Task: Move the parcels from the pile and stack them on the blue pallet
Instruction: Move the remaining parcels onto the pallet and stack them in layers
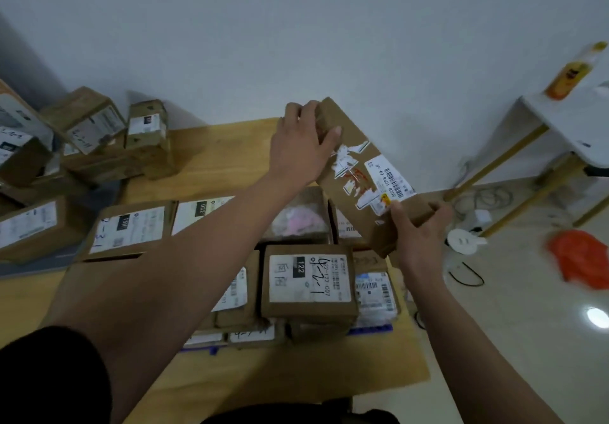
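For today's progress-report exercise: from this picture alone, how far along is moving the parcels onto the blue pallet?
Done: several parcels, including the box labelled 122, sit on the blue pallet. In hand: the left hand and right hand hold a long parcel tilted above them. Left: the pile at back left holds more boxes.

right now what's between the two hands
A long brown cardboard parcel, gripped at its ends by left hand and right hand, seen in the head view.
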Motion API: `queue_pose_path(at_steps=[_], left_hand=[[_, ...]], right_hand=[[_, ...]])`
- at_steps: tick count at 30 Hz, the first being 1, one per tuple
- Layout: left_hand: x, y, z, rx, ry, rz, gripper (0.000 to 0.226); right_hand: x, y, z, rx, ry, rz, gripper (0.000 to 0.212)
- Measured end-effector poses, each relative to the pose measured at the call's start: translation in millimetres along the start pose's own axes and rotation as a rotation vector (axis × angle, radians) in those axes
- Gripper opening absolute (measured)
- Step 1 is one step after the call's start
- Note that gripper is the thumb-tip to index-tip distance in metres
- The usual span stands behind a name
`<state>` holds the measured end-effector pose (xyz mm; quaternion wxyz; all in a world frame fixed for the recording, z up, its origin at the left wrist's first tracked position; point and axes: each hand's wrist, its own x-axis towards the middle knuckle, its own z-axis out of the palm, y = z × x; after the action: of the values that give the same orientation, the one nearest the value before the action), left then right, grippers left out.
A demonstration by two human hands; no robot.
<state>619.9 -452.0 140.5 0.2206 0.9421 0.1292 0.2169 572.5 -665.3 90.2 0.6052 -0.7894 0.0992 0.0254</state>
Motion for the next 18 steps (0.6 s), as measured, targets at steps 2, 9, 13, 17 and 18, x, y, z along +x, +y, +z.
queue_pose_path(at_steps=[2, 9, 13, 17, 18], left_hand=[[2, 12, 19, 0.001, -0.070, 0.026, 0.063], [-5, 37, 78, 0.101, -0.277, 0.116, 0.065], [-11, 34, 99, 0.166, -0.373, 0.167, 0.063], [-18, 23, 115, 0.219, -0.454, 0.170, 0.061], [-20, 21, 119, 0.226, -0.480, 0.164, 0.060]], right_hand=[[6, 12, -13, 0.030, 0.021, 0.029, 0.043], [0, 56, -35, -0.013, 0.048, 0.171, 0.031], [-10, 73, -33, -0.140, 0.012, 0.175, 0.046], [-14, 84, -29, -0.211, -0.049, 0.169, 0.048], [-15, 86, -29, -0.237, -0.059, 0.167, 0.048]])
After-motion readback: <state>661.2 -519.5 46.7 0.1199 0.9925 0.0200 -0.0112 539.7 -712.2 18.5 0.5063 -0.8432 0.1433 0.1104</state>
